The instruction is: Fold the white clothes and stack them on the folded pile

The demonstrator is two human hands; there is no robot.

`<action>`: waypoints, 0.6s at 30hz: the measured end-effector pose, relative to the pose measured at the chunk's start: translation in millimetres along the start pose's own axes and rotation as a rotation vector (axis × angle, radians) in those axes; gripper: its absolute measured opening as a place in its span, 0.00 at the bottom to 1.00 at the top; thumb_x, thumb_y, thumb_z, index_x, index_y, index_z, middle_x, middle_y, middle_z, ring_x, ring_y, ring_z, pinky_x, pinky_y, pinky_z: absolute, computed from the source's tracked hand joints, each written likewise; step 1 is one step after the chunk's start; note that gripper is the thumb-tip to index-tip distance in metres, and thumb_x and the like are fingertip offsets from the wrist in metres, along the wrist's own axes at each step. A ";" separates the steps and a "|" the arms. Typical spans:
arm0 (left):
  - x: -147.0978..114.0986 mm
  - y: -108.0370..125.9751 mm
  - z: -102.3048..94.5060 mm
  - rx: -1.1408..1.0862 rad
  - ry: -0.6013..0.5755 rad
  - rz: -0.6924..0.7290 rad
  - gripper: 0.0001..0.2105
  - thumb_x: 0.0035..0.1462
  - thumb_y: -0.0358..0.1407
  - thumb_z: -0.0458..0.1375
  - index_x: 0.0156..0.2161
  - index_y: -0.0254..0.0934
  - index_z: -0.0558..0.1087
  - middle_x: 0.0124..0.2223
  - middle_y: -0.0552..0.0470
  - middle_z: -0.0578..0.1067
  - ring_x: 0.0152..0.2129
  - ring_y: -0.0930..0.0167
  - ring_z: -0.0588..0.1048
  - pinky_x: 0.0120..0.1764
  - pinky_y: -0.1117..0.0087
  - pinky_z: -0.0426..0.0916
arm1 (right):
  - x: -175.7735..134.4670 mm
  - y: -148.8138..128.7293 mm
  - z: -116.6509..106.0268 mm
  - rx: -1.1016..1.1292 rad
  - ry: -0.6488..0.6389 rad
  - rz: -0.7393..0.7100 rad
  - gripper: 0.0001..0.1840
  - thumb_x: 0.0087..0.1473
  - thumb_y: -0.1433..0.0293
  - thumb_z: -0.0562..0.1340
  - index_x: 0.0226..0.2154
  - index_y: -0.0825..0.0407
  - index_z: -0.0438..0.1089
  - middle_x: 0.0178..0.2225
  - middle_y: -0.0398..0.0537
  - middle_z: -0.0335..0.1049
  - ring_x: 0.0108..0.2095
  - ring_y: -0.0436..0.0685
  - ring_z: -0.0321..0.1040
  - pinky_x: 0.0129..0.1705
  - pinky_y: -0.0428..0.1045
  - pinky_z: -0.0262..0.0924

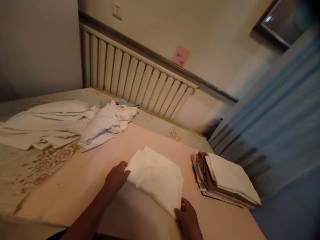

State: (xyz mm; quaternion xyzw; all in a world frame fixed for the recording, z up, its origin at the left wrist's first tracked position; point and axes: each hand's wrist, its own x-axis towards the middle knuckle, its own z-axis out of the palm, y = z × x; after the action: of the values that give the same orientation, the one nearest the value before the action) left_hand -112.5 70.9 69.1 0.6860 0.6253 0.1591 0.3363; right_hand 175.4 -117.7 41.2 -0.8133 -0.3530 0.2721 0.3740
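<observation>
A folded white cloth (157, 176) is in front of me over a pink sheet (120, 140). My left hand (117, 176) pinches its left corner between thumb and fingers. At the near right corner, my right hand (187, 215) grips the cloth in the same way. The cloth forms a rough square of several layers, their edges slightly out of line. Whether its underside touches the sheet I cannot tell.
To the right sits a stack of folded cloths (232, 180), white on top with brown below. Crumpled white cloths (107, 123) lie at the back left on a floral cover (57, 160). Behind stands a radiator (135, 76); a blue curtain (270, 116) hangs at the right.
</observation>
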 end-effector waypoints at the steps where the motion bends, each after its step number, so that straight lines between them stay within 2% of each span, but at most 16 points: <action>1: -2.4 -0.8 -0.3 0.003 -0.011 0.003 0.15 0.50 0.36 0.51 0.45 0.39 0.66 0.43 0.45 0.76 0.40 0.63 0.74 0.36 0.68 0.62 | 2.3 2.1 -2.9 -0.027 -0.017 -0.023 0.21 0.33 0.70 0.58 0.36 0.53 0.69 0.26 0.46 0.75 0.26 0.57 0.72 0.27 0.48 0.62; 4: -8.9 -8.1 2.4 0.035 -0.071 0.062 0.10 0.46 0.37 0.53 0.37 0.37 0.67 0.36 0.47 0.76 0.34 0.64 0.74 0.32 0.69 0.61 | 9.7 8.8 -20.8 -0.071 -0.071 -0.031 0.22 0.32 0.71 0.56 0.36 0.51 0.69 0.30 0.47 0.77 0.30 0.58 0.73 0.29 0.48 0.63; 6: -13.6 -15.5 7.2 0.015 -0.138 0.106 0.08 0.43 0.35 0.55 0.31 0.37 0.65 0.32 0.48 0.75 0.30 0.66 0.74 0.29 0.70 0.61 | 13.9 13.9 -37.1 -0.103 -0.079 -0.009 0.24 0.32 0.70 0.56 0.38 0.52 0.69 0.28 0.46 0.76 0.28 0.58 0.73 0.28 0.48 0.62; 9: -21.2 -23.8 14.7 -0.166 -0.310 0.088 0.08 0.40 0.32 0.54 0.30 0.38 0.64 0.27 0.52 0.74 0.23 0.70 0.73 0.24 0.72 0.60 | 17.5 22.0 -59.4 -0.156 -0.093 -0.013 0.25 0.32 0.70 0.56 0.39 0.53 0.69 0.23 0.44 0.74 0.26 0.58 0.71 0.27 0.48 0.61; 11: -24.6 -24.6 16.7 -0.282 -0.390 0.056 0.08 0.42 0.33 0.53 0.32 0.38 0.64 0.24 0.55 0.73 0.18 0.71 0.71 0.21 0.72 0.60 | 19.2 26.2 -69.8 -0.200 -0.098 -0.023 0.24 0.33 0.70 0.57 0.38 0.52 0.71 0.22 0.43 0.73 0.25 0.57 0.71 0.26 0.47 0.60; 13: -24.6 -21.8 15.7 -0.335 -0.363 0.064 0.08 0.47 0.37 0.52 0.33 0.37 0.65 0.23 0.55 0.72 0.17 0.71 0.70 0.20 0.72 0.61 | 22.7 28.3 -76.9 -0.250 -0.072 -0.033 0.23 0.33 0.70 0.58 0.38 0.51 0.72 0.20 0.42 0.72 0.25 0.57 0.70 0.25 0.47 0.60; 18: -9.8 -9.5 11.3 -0.239 -0.127 0.110 0.11 0.51 0.43 0.53 0.34 0.37 0.68 0.28 0.53 0.74 0.25 0.69 0.73 0.29 0.71 0.63 | 47.8 18.3 -85.2 -0.308 0.120 -0.119 0.20 0.37 0.61 0.59 0.36 0.51 0.72 0.22 0.43 0.72 0.27 0.59 0.71 0.32 0.51 0.62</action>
State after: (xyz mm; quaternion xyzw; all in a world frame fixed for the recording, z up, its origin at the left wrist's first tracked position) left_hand -114.0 58.5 56.6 0.6830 0.5408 0.2068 0.4452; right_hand 271.2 -124.5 66.8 -0.8534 -0.4152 0.1432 0.2807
